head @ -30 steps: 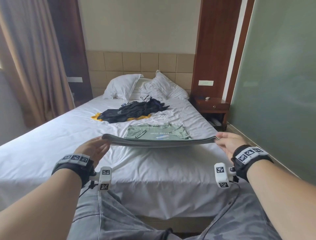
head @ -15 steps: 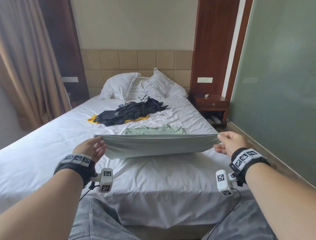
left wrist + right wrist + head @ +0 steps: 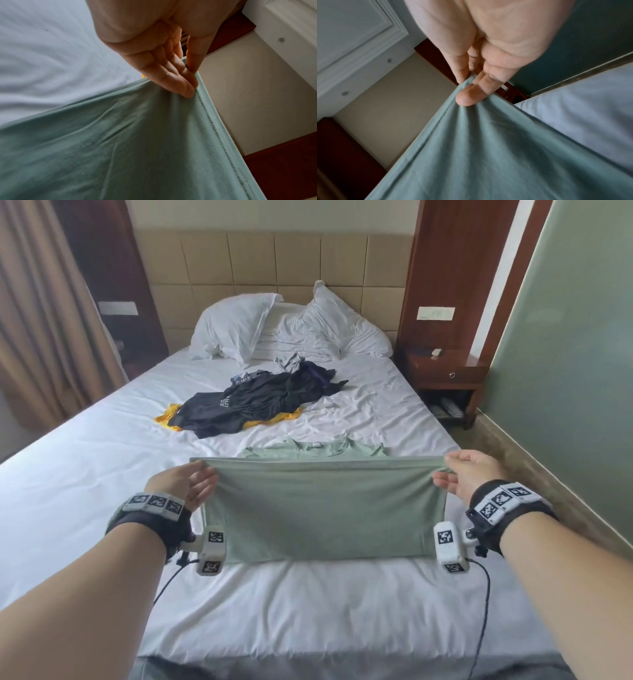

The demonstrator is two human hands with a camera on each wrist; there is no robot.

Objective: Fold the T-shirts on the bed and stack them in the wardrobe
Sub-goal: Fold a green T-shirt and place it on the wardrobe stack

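A sage-green T-shirt (image 3: pixel 322 508) lies on the white bed (image 3: pixel 85 474), its collar end flat toward the pillows. My left hand (image 3: pixel 191 484) pinches the left corner of its hem between thumb and fingers (image 3: pixel 187 81). My right hand (image 3: pixel 466 474) pinches the right hem corner (image 3: pixel 467 86). The hem is lifted and stretched taut between both hands, and the lower half of the green T-shirt (image 3: pixel 137 148) hangs toward me over the rest. A heap of dark T-shirts (image 3: pixel 260 402) with a yellow one (image 3: pixel 168 417) underneath lies farther up the bed.
Two white pillows (image 3: pixel 239 326) lean on the padded headboard. A wooden nightstand (image 3: pixel 445 374) stands at the right of the bed beside a green glass wall (image 3: pixel 565 371). Beige curtains (image 3: pixel 41 320) hang at the left. No wardrobe is in view.
Both hands have raised the hem and carried it away from me toward the collar, so the fabric now hangs as a broad sheet. The camera has tilted down and closer.
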